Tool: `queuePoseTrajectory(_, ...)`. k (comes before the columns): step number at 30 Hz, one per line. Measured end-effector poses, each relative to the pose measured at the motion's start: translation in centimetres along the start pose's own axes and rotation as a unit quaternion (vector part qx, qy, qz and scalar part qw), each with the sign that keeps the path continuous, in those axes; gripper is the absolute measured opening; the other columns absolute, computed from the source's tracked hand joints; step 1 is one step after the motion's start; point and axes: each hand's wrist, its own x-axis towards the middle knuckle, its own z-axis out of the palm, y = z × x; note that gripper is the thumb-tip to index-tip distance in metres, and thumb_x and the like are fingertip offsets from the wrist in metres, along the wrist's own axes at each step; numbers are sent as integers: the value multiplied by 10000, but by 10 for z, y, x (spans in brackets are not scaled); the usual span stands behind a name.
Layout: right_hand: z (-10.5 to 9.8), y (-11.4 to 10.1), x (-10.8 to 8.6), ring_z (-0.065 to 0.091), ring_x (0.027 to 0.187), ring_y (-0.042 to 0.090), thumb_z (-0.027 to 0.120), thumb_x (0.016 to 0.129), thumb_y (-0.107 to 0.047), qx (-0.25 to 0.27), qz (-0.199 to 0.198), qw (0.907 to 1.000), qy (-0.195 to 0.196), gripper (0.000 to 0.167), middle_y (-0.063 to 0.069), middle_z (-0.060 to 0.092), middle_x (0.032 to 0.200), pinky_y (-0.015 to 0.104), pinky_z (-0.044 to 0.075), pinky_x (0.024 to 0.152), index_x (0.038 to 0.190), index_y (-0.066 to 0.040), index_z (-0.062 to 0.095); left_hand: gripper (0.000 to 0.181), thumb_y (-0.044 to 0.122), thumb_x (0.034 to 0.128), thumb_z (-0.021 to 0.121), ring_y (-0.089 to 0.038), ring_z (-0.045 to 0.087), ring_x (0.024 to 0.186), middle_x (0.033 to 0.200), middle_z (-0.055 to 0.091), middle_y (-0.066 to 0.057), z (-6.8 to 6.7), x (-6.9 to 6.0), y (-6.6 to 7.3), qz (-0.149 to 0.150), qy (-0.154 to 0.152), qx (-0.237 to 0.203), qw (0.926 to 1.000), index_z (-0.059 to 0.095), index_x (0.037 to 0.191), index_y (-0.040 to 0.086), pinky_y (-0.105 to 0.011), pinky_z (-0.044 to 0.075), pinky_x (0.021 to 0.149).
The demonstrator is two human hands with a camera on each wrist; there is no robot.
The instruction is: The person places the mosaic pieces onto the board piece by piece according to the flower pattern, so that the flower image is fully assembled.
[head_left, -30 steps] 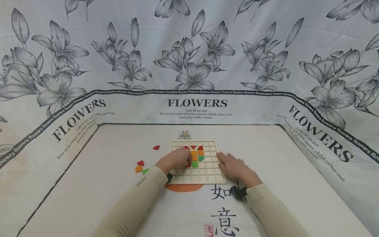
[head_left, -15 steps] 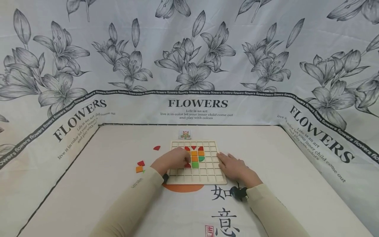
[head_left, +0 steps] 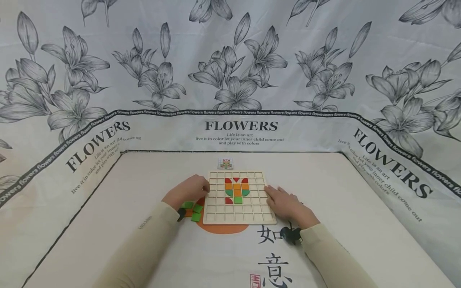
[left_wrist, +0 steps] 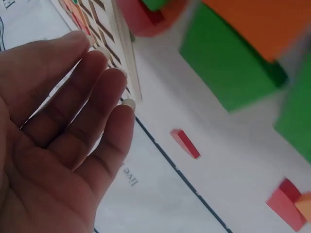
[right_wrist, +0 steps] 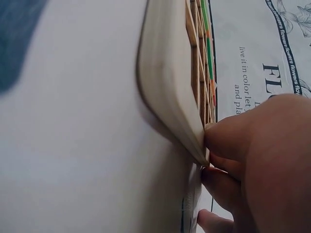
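Note:
Flat wooden grid board (head_left: pixel 216 218) bears red, orange and green pieces, among them a green quarter-round (head_left: pixel 229 193) at the pattern's left and a light green square (head_left: pixel 238 200). My left hand (head_left: pixel 189 189) is at the board's left edge; in the left wrist view the same hand (left_wrist: pixel 68 116) has its fingers loosely extended, with nothing in them. On the board's right edge rests my right hand (head_left: pixel 287 205), fingers fairly straight. The right wrist view shows that hand (right_wrist: pixel 252 160) with thumb and fingertips against the board's rim (right_wrist: pixel 170 87).
Loose green pieces (head_left: pixel 195 217) and an orange one lie between my left wrist and the board. Two red pieces, one (left_wrist: pixel 185 143) apart and one (left_wrist: pixel 286 206) touching an orange piece, show in the left wrist view. A small pattern card (head_left: pixel 225 163) lies behind the board.
My left hand has moved left off the pattern to the board's left edge, uncovering the green quarter-round and the loose green pieces; its forearm now hides the loose red ones. My right hand has stayed put.

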Motion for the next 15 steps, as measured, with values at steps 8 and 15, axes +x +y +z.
queuePoseTrajectory(8, 2, 1, 1, 206, 1457, 425, 370, 1029, -313, 6, 44, 10000, 42, 538, 90, 280, 1588, 698, 177, 1094, 1526, -123, 286, 51, 165, 882, 693, -165, 576, 817, 851, 647, 24, 1, -8, -16, -200, -329, -160, 9991, 734, 866, 190, -276, 512, 734)
queuePoseTrajectory(15, 1, -1, 0, 200, 1460, 424, 367, 1030, -312, 46, 39, 10000, 43, 541, 93, 274, 1590, 685, 173, 1106, 1528, -118, 280, 80, 187, 871, 714, -170, 563, 868, 910, 642, 28, 2, -15, -21, -71, -276, -175, 9994, 740, 939, 221, -276, 518, 752)
